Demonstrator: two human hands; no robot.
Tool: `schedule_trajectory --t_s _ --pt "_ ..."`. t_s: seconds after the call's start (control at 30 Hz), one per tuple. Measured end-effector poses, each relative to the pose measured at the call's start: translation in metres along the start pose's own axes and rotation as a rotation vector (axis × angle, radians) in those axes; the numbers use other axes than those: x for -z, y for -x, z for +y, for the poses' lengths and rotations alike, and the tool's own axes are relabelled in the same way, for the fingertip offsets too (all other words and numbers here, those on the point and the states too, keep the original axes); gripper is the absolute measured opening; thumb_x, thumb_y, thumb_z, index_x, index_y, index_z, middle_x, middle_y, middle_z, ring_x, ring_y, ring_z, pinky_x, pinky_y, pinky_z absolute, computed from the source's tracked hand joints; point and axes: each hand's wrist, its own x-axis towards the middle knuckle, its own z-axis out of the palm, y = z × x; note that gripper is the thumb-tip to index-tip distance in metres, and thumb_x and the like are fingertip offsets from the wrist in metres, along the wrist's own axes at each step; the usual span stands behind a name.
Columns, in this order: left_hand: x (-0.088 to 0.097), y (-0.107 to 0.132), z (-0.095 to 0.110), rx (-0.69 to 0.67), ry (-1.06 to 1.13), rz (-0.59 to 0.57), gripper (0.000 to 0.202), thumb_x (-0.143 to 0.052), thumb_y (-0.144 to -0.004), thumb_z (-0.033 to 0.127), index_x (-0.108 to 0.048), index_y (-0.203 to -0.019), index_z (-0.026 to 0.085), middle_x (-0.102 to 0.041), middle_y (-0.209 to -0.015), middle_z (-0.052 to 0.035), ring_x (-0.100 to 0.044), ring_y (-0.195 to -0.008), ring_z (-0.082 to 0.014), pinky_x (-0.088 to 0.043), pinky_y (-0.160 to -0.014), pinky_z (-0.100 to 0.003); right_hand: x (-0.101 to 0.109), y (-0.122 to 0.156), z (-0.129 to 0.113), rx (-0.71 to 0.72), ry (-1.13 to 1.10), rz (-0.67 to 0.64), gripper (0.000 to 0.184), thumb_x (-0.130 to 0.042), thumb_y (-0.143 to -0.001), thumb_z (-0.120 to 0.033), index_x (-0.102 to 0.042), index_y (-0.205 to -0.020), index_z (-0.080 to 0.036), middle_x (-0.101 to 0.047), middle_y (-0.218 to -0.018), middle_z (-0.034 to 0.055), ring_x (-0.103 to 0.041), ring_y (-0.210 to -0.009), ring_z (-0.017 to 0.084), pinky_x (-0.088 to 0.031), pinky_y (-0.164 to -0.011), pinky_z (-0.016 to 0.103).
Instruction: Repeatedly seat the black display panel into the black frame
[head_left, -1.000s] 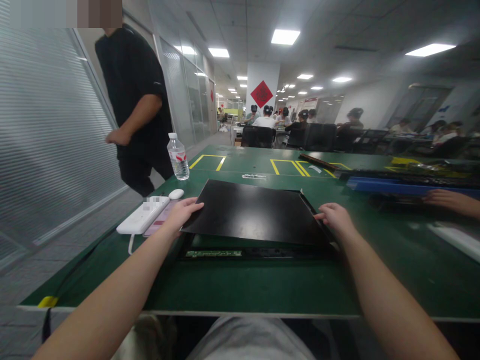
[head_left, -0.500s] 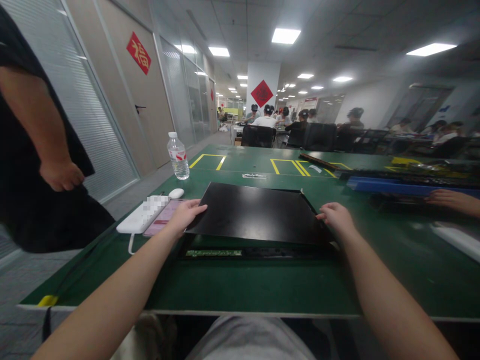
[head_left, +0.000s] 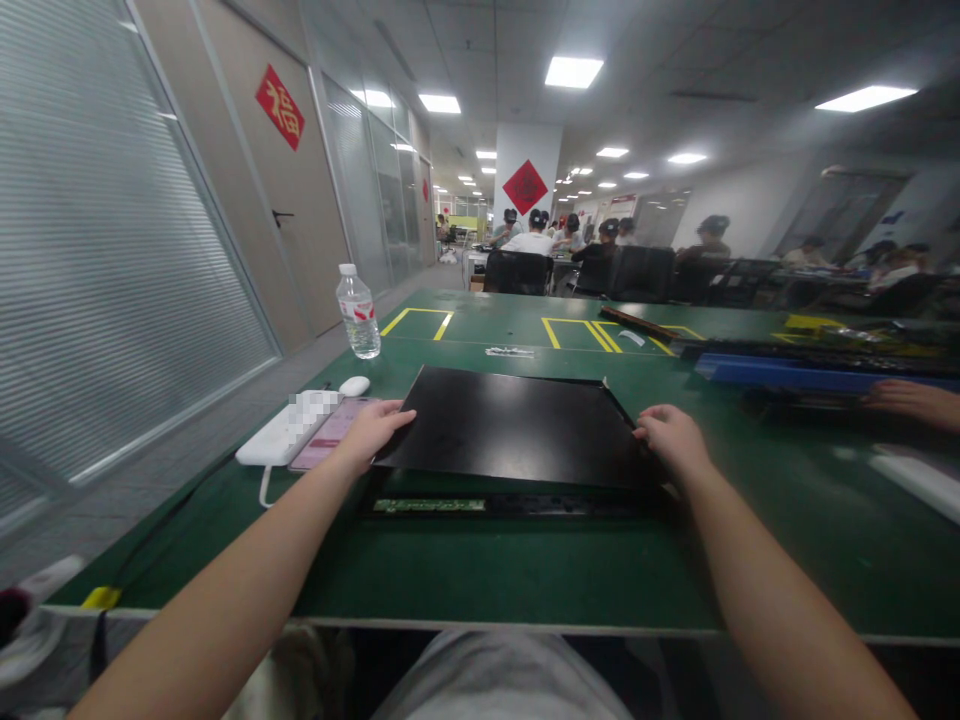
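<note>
Head view has a black panel [head_left: 510, 425] at the centre of the frame, above a thin black frame [head_left: 577, 506] on the green table [head_left: 487, 575]. A band of table shows between the panel's near edge and the frame's near bar, and a green circuit board [head_left: 427, 506] sits along the left part of that bar. The left hand [head_left: 381, 430], left of centre, grips the panel's left edge with the thumb on top. The right hand [head_left: 669, 437], right of centre, is at the panel's right edge with its fingers curled in; the fingertips are small and dim, so I cannot tell whether they pinch the panel or the frame.

Just beside the left hand lies a phone [head_left: 337, 430], with a white power strip [head_left: 271, 438] next to it and a small white oval object [head_left: 355, 386] near its far end. A water bottle [head_left: 360, 315] stands upright farther back, left of centre. Yellow tape [head_left: 420, 311] marks the table's far part. At the right edge of the frame, another person's hand [head_left: 919, 402] is near a blue object [head_left: 757, 370]. Seated people fill the upper middle background.
</note>
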Motion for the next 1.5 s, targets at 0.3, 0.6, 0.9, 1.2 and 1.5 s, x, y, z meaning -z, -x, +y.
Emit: schedule_trajectory --t_s 0.3,0.6,0.9,1.2,1.5 --pt "-0.002 0.001 0.001 -0.044 -0.034 0.101 0.028 -0.083 -0.064 0.018 -0.074 -0.091 0.019 -0.077 -0.077 -0.0059 -0.074 -0.074 -0.0248 -0.057 -0.065 -0.03 0.0 0.003 -0.002 0.0 -0.033 0.002 0.023 -0.057 -0.073 -0.024 -0.066 -0.095 -0.022 -0.073 -0.072 0.0023 -0.061 -0.054 0.015 -0.043 -0.052 0.026" --pt "-0.004 0.001 -0.001 -0.033 -0.013 0.077 0.03 -0.079 -0.069 0.014 -0.072 -0.098 0.016 -0.078 -0.078 -0.0063 -0.074 -0.07 -0.0215 -0.057 -0.067 -0.028 0.001 0.004 -0.003 0.015 0.014 -0.003 0.025 -0.058 -0.072 -0.024 -0.067 -0.096 -0.023 -0.073 -0.074 0.0025 -0.063 -0.058 0.016 -0.043 -0.052 0.026" --pt "-0.004 0.0 -0.002 -0.062 -0.047 0.069 0.034 -0.08 -0.068 0.016 -0.072 -0.1 0.015 -0.078 -0.081 -0.0078 -0.074 -0.072 -0.0229 -0.058 -0.067 -0.03 0.004 0.008 -0.009 0.051 0.087 0.004 0.022 -0.06 -0.071 -0.022 -0.069 -0.091 -0.023 -0.072 -0.073 0.0028 -0.062 -0.06 0.018 -0.043 -0.055 0.027" --pt "-0.009 0.007 0.003 -0.053 -0.084 0.1 0.025 -0.074 -0.074 0.009 -0.071 -0.098 0.015 -0.078 -0.078 -0.006 -0.073 -0.067 -0.0216 -0.057 -0.061 -0.027 0.005 0.013 -0.011 0.165 0.193 0.011 0.017 -0.062 -0.073 -0.024 -0.072 -0.086 -0.024 -0.07 -0.074 0.0033 -0.06 -0.064 0.018 -0.039 -0.058 0.028" --pt "-0.006 0.002 -0.002 -0.047 -0.024 0.09 0.027 -0.074 -0.074 0.008 -0.07 -0.099 0.015 -0.078 -0.083 -0.0074 -0.075 -0.076 -0.0228 -0.059 -0.068 -0.028 0.007 0.011 -0.01 0.132 0.15 -0.015 0.018 -0.061 -0.075 -0.025 -0.072 -0.088 -0.023 -0.072 -0.073 0.003 -0.062 -0.062 0.018 -0.041 -0.058 0.028"
